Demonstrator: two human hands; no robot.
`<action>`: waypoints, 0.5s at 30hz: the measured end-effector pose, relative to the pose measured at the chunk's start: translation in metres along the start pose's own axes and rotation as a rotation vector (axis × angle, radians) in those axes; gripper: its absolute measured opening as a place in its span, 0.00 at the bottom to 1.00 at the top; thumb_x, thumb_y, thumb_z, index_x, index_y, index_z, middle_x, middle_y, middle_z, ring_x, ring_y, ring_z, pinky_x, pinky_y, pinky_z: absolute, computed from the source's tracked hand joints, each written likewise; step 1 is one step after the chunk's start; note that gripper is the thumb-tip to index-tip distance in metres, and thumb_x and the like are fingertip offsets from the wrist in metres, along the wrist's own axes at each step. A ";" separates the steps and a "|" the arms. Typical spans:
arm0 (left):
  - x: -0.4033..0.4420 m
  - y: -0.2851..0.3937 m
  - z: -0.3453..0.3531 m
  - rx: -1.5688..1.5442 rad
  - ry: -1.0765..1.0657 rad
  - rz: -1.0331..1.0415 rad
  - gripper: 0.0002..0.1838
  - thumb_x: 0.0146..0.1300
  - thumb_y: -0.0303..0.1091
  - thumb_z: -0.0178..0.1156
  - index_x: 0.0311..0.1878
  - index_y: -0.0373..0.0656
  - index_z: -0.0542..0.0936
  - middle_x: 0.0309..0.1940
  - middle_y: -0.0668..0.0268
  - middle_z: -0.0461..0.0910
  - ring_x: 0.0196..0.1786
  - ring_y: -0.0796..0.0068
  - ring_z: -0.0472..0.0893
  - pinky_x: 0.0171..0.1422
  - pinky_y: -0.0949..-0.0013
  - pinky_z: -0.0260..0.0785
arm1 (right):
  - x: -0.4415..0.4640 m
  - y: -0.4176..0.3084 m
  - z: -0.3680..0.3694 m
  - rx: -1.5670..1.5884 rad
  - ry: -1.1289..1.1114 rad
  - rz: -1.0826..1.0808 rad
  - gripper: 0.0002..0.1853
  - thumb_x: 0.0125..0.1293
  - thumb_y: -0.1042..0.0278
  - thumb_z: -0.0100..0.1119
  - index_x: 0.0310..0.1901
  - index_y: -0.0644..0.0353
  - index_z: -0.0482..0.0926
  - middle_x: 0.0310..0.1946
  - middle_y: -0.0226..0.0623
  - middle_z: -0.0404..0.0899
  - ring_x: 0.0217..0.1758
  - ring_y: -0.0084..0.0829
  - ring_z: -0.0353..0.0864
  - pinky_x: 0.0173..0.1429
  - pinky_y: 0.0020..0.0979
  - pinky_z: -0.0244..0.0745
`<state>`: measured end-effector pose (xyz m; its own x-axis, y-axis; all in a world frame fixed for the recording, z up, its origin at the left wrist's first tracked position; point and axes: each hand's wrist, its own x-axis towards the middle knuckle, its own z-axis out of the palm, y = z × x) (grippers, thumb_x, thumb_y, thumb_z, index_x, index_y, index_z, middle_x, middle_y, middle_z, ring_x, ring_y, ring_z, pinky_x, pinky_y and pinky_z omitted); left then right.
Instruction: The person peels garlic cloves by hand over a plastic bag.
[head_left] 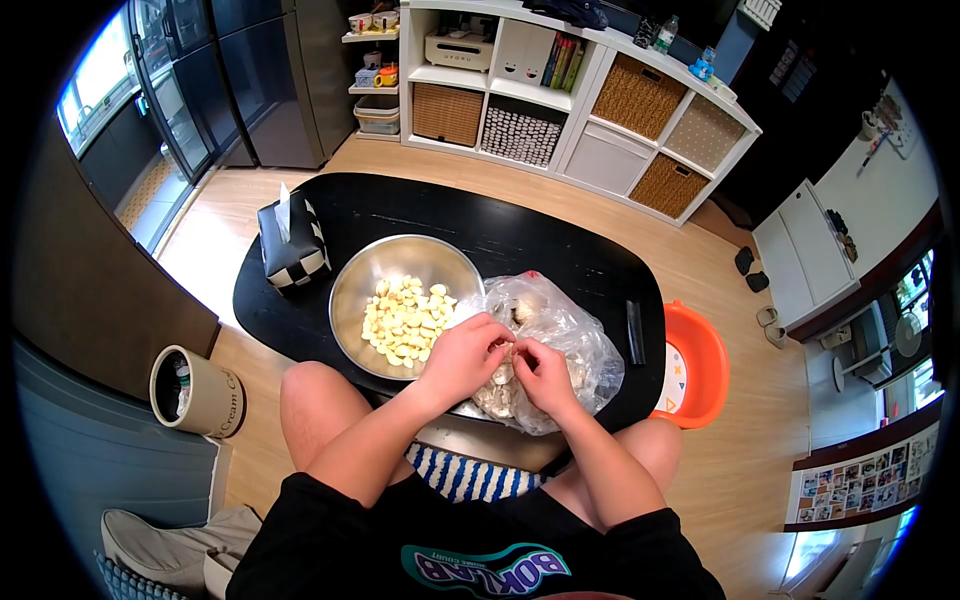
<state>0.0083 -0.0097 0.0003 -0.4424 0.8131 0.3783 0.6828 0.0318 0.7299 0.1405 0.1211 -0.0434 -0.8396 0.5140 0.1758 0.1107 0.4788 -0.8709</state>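
My left hand [468, 352] and my right hand [545, 374] meet over a clear plastic bag [590, 350], fingertips pinched close together. Whatever lies between the fingers is too small and covered to make out. Pale papery garlic skins [497, 400] lie in the bag under my hands, and a whitish garlic bulb [522, 312] shows through its upper part. Left of the bag, a steel bowl [352, 290] holds many peeled garlic cloves [405, 322]. My left wrist passes over the bowl's lower right rim.
Bowl and bag rest on a black table [550, 240]. A checkered tissue box [293, 243] stands at its left end; a dark strip-like object [635, 333] lies at the right. An orange tub [710, 365] is beside the table, a bin [220, 400] on the left floor.
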 end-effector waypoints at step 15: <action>0.001 0.000 -0.002 -0.103 -0.074 -0.017 0.10 0.58 0.23 0.65 0.44 0.40 0.85 0.37 0.58 0.83 0.37 0.64 0.85 0.44 0.67 0.79 | 0.000 0.003 0.001 0.166 -0.058 -0.023 0.14 0.66 0.70 0.63 0.51 0.65 0.80 0.32 0.37 0.81 0.32 0.23 0.78 0.38 0.27 0.74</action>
<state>0.0066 -0.0100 0.0023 -0.4065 0.8537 0.3255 0.6106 -0.0112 0.7919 0.1405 0.1215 -0.0469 -0.8707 0.4601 0.1736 0.0059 0.3628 -0.9319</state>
